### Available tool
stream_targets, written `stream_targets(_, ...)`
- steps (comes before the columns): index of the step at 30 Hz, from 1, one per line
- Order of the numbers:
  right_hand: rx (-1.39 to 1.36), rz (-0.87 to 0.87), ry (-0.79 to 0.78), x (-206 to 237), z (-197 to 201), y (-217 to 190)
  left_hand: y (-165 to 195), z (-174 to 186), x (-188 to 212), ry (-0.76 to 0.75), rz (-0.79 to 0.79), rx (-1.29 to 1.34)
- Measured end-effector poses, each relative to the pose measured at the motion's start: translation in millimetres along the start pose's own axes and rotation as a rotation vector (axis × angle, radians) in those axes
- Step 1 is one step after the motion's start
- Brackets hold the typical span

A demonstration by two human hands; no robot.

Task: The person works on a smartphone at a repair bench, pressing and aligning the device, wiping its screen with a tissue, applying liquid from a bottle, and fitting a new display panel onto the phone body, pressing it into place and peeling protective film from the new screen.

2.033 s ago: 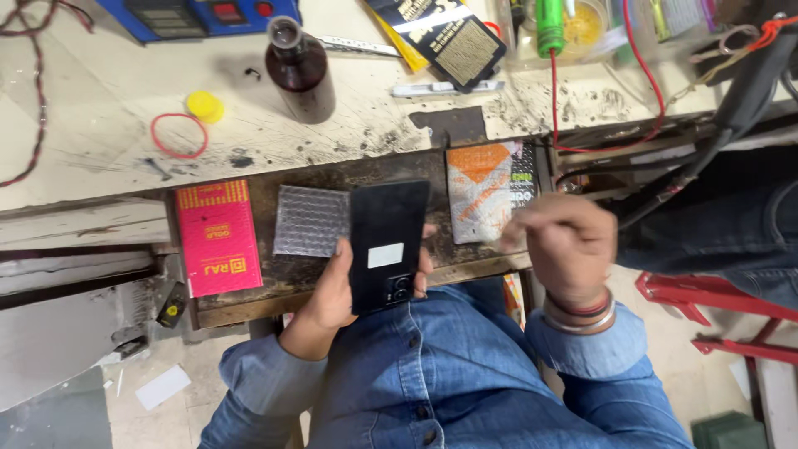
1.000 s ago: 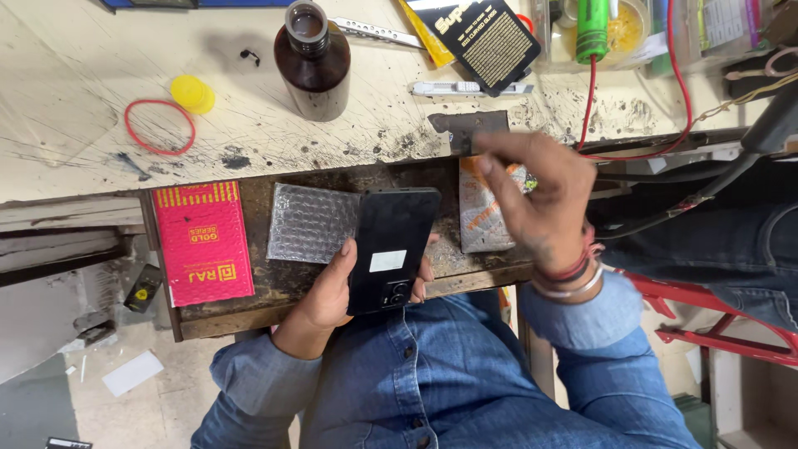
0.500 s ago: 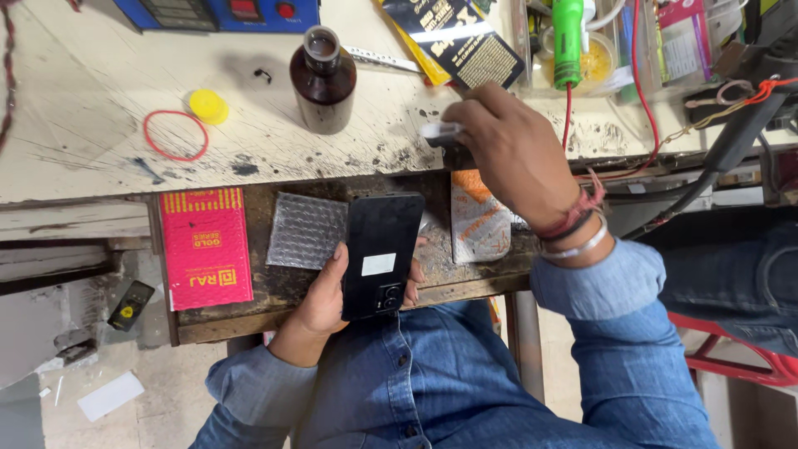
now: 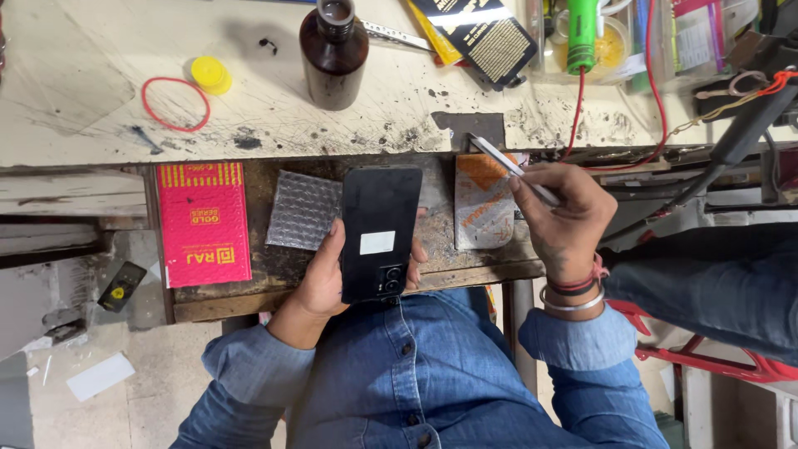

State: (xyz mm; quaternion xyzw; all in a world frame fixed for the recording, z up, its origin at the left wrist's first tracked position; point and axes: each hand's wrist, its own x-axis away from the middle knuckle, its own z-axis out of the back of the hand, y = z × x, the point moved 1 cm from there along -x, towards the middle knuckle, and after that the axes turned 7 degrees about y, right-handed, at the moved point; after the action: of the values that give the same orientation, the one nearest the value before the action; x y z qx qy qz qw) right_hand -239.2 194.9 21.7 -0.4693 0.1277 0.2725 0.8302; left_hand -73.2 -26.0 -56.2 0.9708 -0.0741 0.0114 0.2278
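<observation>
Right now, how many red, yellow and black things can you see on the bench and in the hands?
Red: 2, the red packet and red rubber band.
Yellow: 1, the yellow cap.
Black: 1, the black phone in the left hand.
Total: 4

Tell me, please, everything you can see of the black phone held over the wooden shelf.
The black phone is a flat, glossy rectangular slab seen from its back, with a small white sticker near the middle and a camera cluster at the end nearest the person. It lies lengthwise away from the body, above the dark wooden shelf. The left hand grips it, thumb on one edge and fingers curling round the other.
</observation>
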Motion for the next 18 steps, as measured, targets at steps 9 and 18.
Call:
stream_targets(9,0.224,0.144,-0.260,9,5,-12,5,-6,-1,-0.010,0.022,-0.015)
stream_targets(18,0.038,0.014,-0.426,21,8,-34,-20,-19,6,-0.056,-0.016,0.053)
